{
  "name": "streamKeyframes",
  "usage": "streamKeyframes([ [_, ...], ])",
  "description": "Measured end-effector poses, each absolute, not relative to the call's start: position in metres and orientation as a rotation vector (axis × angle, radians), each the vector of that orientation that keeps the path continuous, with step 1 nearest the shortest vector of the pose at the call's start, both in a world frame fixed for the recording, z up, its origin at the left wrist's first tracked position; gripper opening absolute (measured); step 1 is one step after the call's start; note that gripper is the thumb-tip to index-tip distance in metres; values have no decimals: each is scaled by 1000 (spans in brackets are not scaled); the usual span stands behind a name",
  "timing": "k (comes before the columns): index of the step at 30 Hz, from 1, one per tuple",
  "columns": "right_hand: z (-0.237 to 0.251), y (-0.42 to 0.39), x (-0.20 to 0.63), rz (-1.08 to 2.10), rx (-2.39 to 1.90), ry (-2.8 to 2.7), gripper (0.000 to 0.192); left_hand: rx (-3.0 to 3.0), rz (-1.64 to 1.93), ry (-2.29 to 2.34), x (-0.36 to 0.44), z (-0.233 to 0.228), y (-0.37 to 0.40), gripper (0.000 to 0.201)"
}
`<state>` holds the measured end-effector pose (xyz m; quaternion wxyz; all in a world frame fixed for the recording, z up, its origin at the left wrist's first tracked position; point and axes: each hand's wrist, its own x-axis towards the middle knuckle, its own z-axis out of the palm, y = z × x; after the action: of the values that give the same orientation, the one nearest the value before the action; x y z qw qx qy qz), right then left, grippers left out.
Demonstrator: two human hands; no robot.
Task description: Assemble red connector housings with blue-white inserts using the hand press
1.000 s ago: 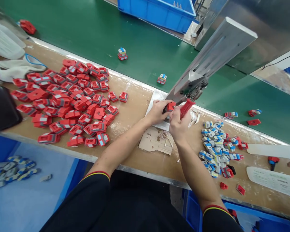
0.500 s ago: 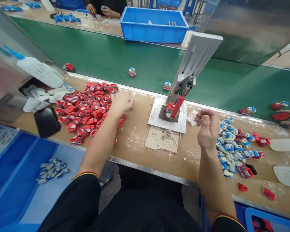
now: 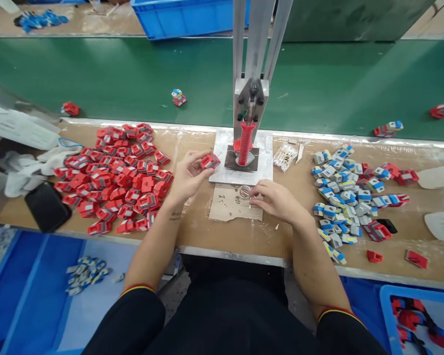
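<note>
Green, flat belt-like surface (image 3: 111, 79): crosses the full view; both ends are cut off by the frame. Tan worktop (image 3: 200, 236): lies on the near side; parts piles cover much of it. Upright grey metal press stand (image 3: 253, 86): the top is cut off; its red ribbed handle (image 3: 246, 140) partly hides the fixture behind it. Pile of red-and-grey plastic parts (image 3: 114, 182): left side; lower pieces are buried. Pile of white, blue and yellow blocky parts (image 3: 340, 192): right side; individual outlines merge. Rectangular blue plastic bin (image 3: 192, 17): far side; upper portion is out of frame. Blue-rimmed tray (image 3: 386, 305): lower right; cut off by the frame.

Left hand (image 3: 188, 175): thumb and fingers grip one small red-and-grey plastic part (image 3: 209, 161), held just left of the press handle; its underside is obscured. Right hand (image 3: 276, 199): thumb and fingertips nearly meet at a thin white stick (image 3: 250, 203), above torn brown cardboard (image 3: 225, 212); whether they grip the stick cannot be determined. Small clear round dish (image 3: 240, 192): just beside these fingertips; contents indistinct.
</note>
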<state>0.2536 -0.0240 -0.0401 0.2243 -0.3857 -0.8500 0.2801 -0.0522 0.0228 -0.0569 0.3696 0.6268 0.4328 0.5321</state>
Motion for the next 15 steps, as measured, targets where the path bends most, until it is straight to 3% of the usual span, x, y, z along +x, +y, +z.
streamKeyframes([
  [8, -56, -23, 225, 565, -1116, -2171, 22, 1478, 1457, 1037, -21, -77, -2, 46],
  [15, -54, -23, 224, 689, -1054, -2107, 17, 1555, 1508, 1009, -18, -73, -14, 31],
])
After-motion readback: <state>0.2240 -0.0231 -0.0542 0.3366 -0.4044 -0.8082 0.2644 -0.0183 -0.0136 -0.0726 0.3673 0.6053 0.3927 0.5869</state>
